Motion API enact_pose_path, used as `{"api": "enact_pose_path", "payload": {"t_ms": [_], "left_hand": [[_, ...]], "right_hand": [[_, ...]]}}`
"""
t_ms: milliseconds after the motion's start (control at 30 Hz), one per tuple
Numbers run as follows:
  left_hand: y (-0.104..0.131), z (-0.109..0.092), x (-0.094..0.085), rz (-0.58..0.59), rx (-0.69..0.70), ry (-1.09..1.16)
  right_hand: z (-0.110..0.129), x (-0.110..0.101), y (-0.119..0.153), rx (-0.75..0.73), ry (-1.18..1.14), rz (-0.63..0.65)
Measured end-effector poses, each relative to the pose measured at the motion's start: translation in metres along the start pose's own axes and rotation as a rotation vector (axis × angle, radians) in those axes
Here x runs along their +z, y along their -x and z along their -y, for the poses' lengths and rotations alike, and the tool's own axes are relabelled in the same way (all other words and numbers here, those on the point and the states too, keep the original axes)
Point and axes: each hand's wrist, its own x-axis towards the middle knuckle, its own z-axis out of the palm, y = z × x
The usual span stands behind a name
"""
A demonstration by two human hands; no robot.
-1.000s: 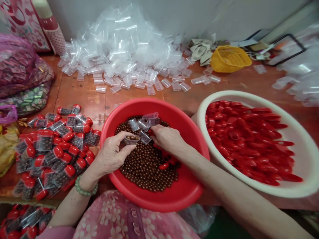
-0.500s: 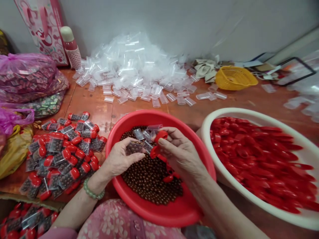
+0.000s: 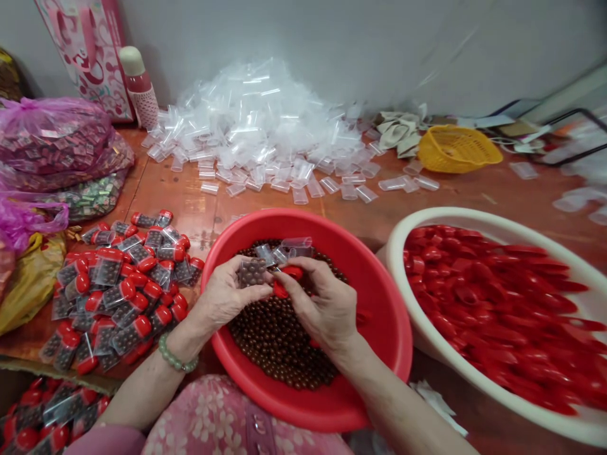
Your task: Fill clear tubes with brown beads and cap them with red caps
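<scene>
Over a red basin (image 3: 386, 316) of brown beads (image 3: 284, 341), my left hand (image 3: 227, 294) pinches a clear case (image 3: 252, 273) filled with brown beads. My right hand (image 3: 325, 297) is closed on a red cap (image 3: 290, 273) at the right end of that case. Whether cap and case touch cannot be made out. Behind the hands, a few clear cases (image 3: 296, 245) lie on the beads. A white basin (image 3: 474, 373) full of red caps (image 3: 493, 303) stands to the right.
Capped bead cases (image 3: 118, 284) are piled at left, more in a box (image 3: 52, 417) below. Clear empty cases (image 3: 265, 126) are heaped by the wall. A yellow basket (image 3: 458, 150), plastic bags (image 3: 57, 142) and a bottle (image 3: 140, 88) stand around the back.
My right hand has moved down and left, bringing a red cap up close to the case in my left hand. The view has shifted slightly.
</scene>
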Motion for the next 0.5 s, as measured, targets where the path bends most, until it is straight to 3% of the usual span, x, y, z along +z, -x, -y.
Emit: {"api": "enact_pose_path", "payload": {"t_ms": [67,167,267,333,433,500], "left_hand": [[-0.001,0.001,-0.001,-0.004,0.013,0.022],[-0.001,0.002,-0.001,-0.004,0.019,0.011],[0.0,0.003,0.0,-0.021,0.024,-0.022],[0.001,0.004,0.0,-0.012,0.014,-0.032],[0.001,0.005,0.0,0.04,-0.003,0.002],[0.001,0.004,0.0,0.077,-0.009,-0.002]], "right_hand": [[0.0,0.0,0.003,-0.147,0.126,0.076],[0.002,0.002,0.009,-0.335,0.089,0.139],[0.004,0.004,0.014,-0.345,-0.02,0.128],[0.006,0.004,0.014,-0.172,-0.101,0.117],[0.01,0.004,0.004,0.243,-0.358,0.11],[0.014,0.007,-0.006,0.461,-0.571,0.041]]}}
